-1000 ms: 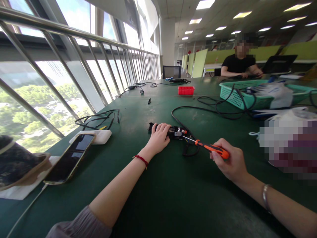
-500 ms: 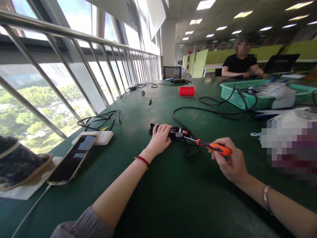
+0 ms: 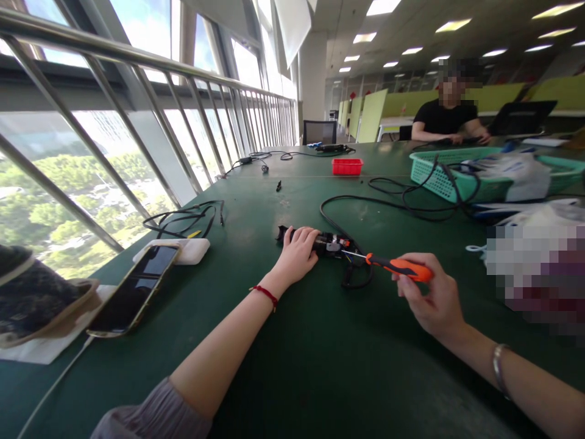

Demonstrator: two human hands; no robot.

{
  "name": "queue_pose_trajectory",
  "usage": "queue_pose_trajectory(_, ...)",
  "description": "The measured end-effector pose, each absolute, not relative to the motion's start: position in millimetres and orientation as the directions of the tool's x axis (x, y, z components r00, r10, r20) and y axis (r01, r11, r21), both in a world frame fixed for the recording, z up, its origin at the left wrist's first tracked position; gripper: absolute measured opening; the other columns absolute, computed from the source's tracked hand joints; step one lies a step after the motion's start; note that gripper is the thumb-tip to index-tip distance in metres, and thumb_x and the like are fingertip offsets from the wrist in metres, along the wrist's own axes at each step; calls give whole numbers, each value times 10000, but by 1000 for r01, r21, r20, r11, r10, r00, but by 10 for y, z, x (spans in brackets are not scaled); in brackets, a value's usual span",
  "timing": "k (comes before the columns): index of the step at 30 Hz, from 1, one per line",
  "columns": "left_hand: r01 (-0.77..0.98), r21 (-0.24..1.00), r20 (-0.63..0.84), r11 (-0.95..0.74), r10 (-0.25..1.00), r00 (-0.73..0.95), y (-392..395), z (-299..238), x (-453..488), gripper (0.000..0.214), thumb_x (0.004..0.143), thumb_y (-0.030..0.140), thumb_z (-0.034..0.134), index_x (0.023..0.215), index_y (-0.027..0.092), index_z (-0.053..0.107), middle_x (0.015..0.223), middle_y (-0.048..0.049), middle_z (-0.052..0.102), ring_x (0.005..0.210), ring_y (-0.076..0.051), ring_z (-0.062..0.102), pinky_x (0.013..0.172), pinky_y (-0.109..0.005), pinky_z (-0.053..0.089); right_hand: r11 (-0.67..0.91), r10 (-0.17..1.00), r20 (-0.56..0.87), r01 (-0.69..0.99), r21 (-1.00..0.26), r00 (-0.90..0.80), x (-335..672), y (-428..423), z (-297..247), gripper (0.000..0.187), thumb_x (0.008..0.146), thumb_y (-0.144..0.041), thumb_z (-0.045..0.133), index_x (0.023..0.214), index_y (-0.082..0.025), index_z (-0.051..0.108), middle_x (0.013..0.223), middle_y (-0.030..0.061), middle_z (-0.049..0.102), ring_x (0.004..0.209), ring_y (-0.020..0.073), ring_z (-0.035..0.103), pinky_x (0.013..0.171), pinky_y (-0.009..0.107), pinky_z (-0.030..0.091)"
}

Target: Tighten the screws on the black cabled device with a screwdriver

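Lowest in the frame is the matte dark-green counter (image 3: 320, 366), dull and faintly scuffed. At lower left one glossy black phone (image 3: 134, 289) lies face up, its far end overlapping a rounded white block (image 3: 194, 249). A patterned fabric thing (image 3: 31, 299) beside it is cut off by the left edge, and I cannot tell what it is.

Right of centre, my right hand (image 3: 432, 299) is closed around the smooth orange handle of one screwdriver (image 3: 402, 267). Its thin metal shaft points left, and the tip meets the open end of the device (image 3: 329, 244). At the centre of the frame, my left hand (image 3: 297, 253) has its fingers curled over that small black device, pressing it onto the counter. The hand hides most of the body; only the two ends show, one with tiny coloured parts too small to make out.

A thick black cable (image 3: 365, 201) loops away behind it. Left of centre lies one loose bundle of thin black wires (image 3: 183, 218). Farther up, one small red ribbed tray (image 3: 347, 166) sits mid-counter. At upper right, one mint-green lattice basket (image 3: 434, 174) holds crumpled white plastic. A person in a black shirt (image 3: 441, 119) sits at the far end.
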State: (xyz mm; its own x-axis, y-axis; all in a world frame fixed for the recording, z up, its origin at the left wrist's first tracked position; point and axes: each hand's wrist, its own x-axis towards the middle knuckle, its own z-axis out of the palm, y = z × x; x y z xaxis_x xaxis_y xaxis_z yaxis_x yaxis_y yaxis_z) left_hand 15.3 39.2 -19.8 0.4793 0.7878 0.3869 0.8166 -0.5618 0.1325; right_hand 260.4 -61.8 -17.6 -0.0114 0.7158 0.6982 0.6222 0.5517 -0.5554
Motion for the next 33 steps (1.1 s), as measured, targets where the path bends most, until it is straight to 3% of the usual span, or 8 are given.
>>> queue_pose_trajectory(5,816,138,380,-562,791,480,387,-195,158,453,810,159,428,1261,190,442,1323,-86,504,1298,-228,380,1166,-494,114,562,693,721,650,-511,-32,2581,-635,-99,71,798,-287,530,777,-225,501,554,-32,544,415,116,501,424,238,412)
queue_pose_trajectory(9,815,141,375,-562,792,481,382,-177,161,457,800,155,433,1256,175,449,1317,-91,505,1297,-231,381,1166,-495,113,591,658,747,684,-428,-101,2553,-648,-25,212,794,-294,529,613,-233,437,459,-53,461,367,93,422,386,217,350)
queue_pose_trajectory(14,817,142,376,-559,794,478,379,-174,158,459,804,154,426,1263,181,438,1321,-90,507,1301,-224,379,1164,-494,113,572,665,744,679,-460,-56,2558,-647,-72,67,773,-270,541,748,-234,491,531,-35,549,423,125,514,422,235,412)
queue_pose_trajectory(17,818,141,376,-558,794,477,380,-176,160,459,803,153,428,1261,186,439,1323,-89,508,1302,-223,379,1165,-491,112,578,673,737,661,-478,-55,2565,-648,-92,84,764,-259,538,837,-235,504,572,-26,582,463,146,556,453,253,445)
queue_pose_trajectory(20,817,141,373,-559,794,479,381,-179,164,457,804,155,429,1260,182,443,1326,-94,505,1301,-227,381,1165,-496,112,605,646,758,665,-439,-88,2559,-652,-63,64,764,-264,542,746,-236,488,527,-42,529,413,119,501,413,231,406)
queue_pose_trajectory(24,816,137,380,-562,790,480,383,-183,163,459,806,156,428,1264,188,442,1323,-95,502,1303,-230,378,1164,-501,118,594,634,763,710,-378,-125,2544,-653,-19,214,775,-298,527,596,-237,426,458,-48,448,375,100,416,383,225,349)
queue_pose_trajectory(33,816,131,380,-563,789,483,384,-180,160,461,805,154,430,1264,186,445,1320,-94,504,1298,-232,384,1164,-504,113,604,662,744,654,-455,-92,2560,-642,-85,68,760,-252,537,803,-233,489,584,-26,574,449,130,534,441,239,432)
